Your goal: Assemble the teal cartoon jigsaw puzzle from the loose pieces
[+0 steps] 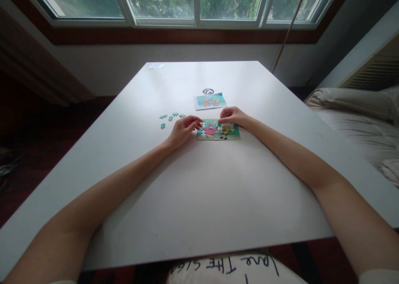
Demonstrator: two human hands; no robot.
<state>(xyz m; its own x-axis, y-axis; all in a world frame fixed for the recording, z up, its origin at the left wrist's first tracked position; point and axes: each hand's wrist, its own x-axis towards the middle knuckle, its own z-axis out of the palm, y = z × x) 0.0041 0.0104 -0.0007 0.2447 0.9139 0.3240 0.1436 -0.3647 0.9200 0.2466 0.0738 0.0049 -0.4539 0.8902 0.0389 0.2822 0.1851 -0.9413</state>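
Observation:
A partly assembled jigsaw puzzle [215,133] with a pink figure and a yellow figure lies on the white table in front of me. White gaps show among its pieces. My left hand [184,130] is at the puzzle's left edge, fingers stretched out and slightly apart, fingertips at the border. My right hand [233,116] is over the upper right part, its fingers pressed together and pointing down. Whatever those fingers hold is hidden. Several loose puzzle pieces [171,118] lie left of my left hand. Beyond the puzzle lies a reference picture card [210,101] showing the same two figures.
A round black-and-white mark or object [208,91] is just behind the card on the white table [199,184]. A pale paper scrap [156,66] lies at the far left corner. A cushioned seat [352,122] stands on the right, and a thin stick [288,33] leans by the window.

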